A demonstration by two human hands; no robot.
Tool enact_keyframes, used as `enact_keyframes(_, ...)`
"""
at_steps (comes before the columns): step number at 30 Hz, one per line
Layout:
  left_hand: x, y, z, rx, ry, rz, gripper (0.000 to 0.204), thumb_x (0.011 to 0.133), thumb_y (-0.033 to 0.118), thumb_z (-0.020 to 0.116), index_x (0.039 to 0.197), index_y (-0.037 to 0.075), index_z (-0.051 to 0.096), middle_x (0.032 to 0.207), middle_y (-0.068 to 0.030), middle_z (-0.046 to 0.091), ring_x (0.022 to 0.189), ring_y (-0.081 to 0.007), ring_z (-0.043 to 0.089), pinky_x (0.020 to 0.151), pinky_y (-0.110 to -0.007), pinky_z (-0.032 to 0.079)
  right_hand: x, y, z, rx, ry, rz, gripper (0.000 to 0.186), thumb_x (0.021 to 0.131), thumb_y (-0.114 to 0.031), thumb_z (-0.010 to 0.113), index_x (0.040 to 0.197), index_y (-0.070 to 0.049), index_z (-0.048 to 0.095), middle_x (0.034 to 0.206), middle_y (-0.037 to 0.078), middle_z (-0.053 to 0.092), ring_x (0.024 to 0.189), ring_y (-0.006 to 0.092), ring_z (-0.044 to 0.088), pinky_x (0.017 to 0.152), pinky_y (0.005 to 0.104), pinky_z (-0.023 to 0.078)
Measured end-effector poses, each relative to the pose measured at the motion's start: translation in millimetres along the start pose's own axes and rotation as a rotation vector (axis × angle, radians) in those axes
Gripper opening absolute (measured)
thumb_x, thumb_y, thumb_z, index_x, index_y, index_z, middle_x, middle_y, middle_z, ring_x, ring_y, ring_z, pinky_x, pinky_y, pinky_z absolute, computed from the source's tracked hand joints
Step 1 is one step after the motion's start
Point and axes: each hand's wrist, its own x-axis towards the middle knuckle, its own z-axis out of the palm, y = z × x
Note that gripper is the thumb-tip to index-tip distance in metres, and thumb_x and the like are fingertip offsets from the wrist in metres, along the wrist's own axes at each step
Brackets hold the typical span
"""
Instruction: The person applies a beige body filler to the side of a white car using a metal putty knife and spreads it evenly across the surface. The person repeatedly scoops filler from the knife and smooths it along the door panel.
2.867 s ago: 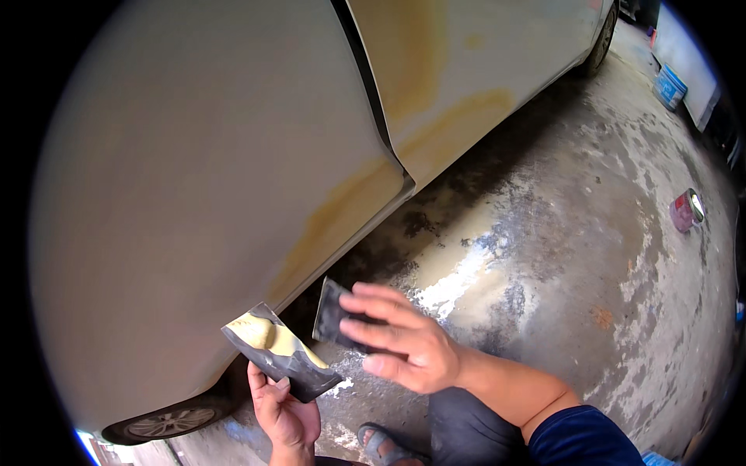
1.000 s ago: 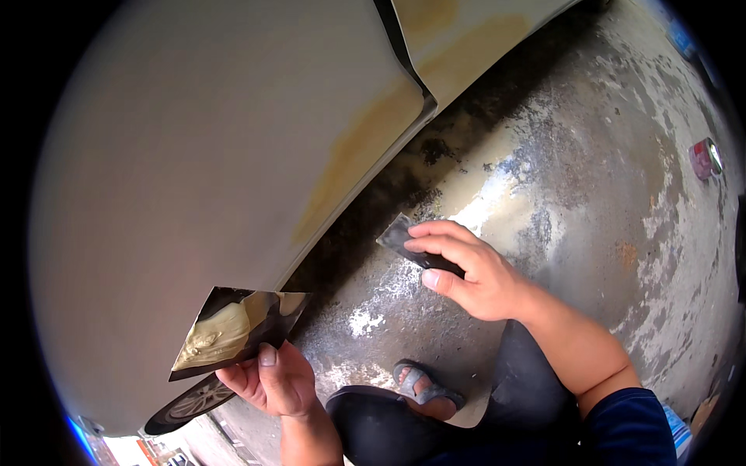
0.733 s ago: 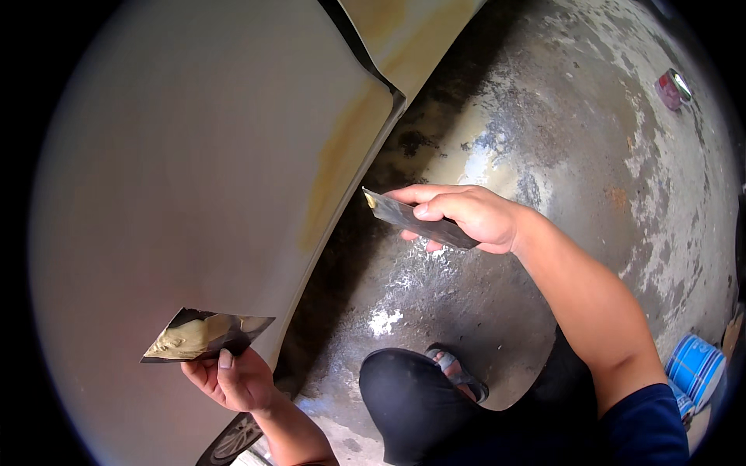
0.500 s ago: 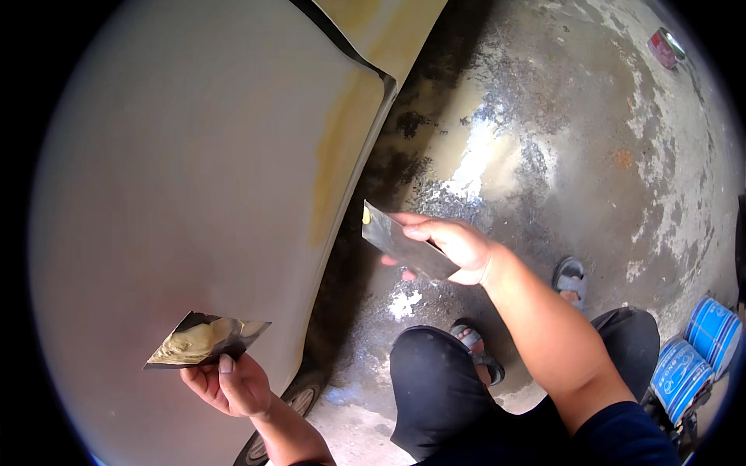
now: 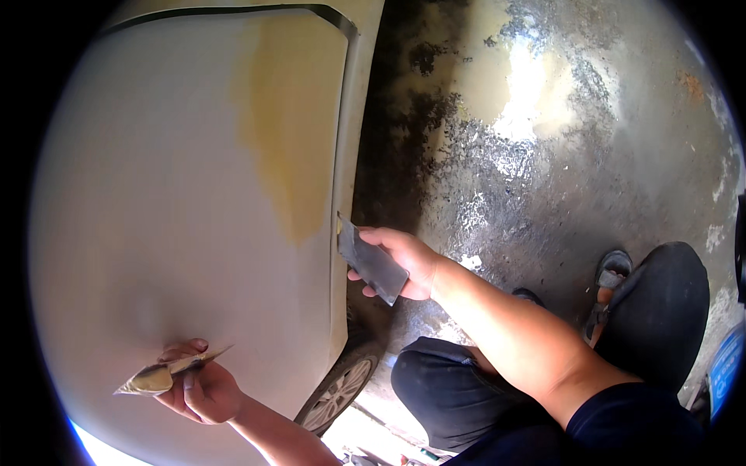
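Gripping a flat dark scraper (image 5: 372,260) in our right hand (image 5: 404,260), its far tip touching the car's (image 5: 171,202) right edge, we think it's light and stiff, best held at its back, while our left hand (image 5: 198,384) pinches a putty board (image 5: 159,377).
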Motion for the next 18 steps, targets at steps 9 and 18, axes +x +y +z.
enact_keyframes(9,-4,-1,12,0.111,0.109,0.028,0.055,0.074,0.004,0.046,0.129,0.002,0.044,0.112,-0.0164,0.053,0.093,-0.0307,0.052,0.074,-0.045,0.046,4,5,55,-0.247,0.107,-0.121,0.055,0.095,-0.036,0.049,0.147,-0.021,0.035,0.111,0.001,0.052,0.1,0.0162,0.049,0.078,0.0376,0.047)
enact_keyframes(18,-11,3,8,0.109,0.155,-0.007,0.05,0.077,0.005,0.046,0.127,0.004,0.045,0.107,-0.0177,0.055,0.093,-0.03,0.052,0.075,-0.047,0.045,-4,2,34,-0.15,0.119,-0.033,0.05,0.096,-0.037,0.045,0.143,-0.018,0.043,0.104,-0.002,0.056,0.093,0.0141,0.051,0.076,0.0354,0.047)
